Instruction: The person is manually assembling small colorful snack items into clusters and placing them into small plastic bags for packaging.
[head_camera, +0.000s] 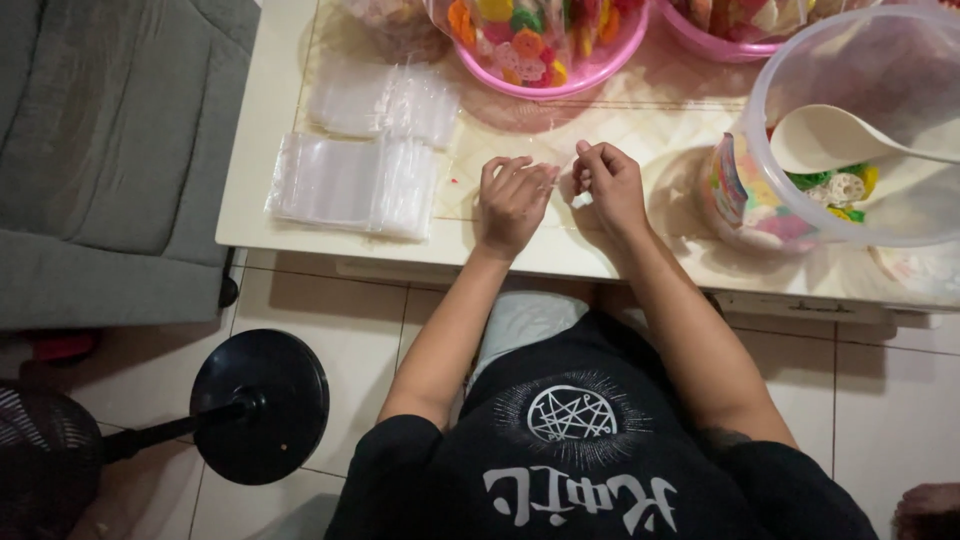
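Head view, looking down on a pale desk (262, 215) that fills the upper half of the frame. At centre, the left hand (512, 200) and the right hand (610, 185) meet just above the near edge of the desk. Both are pinched on a small clear plastic bag (566, 186) held between them: the left fingers curl over its left side, the right thumb and forefinger grip its upper right corner. The bag is nearly see-through, and whether it holds anything cannot be told.

At upper left of the hands lie two stacks of empty clear bags (345, 183), flat on the desk and well apart from the hands. At top centre stands a pink bowl (560, 78) of coloured candies; a second pink bowl shows at the top right edge. At right, a large clear tub (790, 75) holds a cream scoop (835, 135) and more coloured pieces.

Step in hand, as judged: handling a single bag, most likely working its mouth open or pressing it shut. The next move would call for a fine two-finger grip on the thin film, kept steady so that the bag does not slip.
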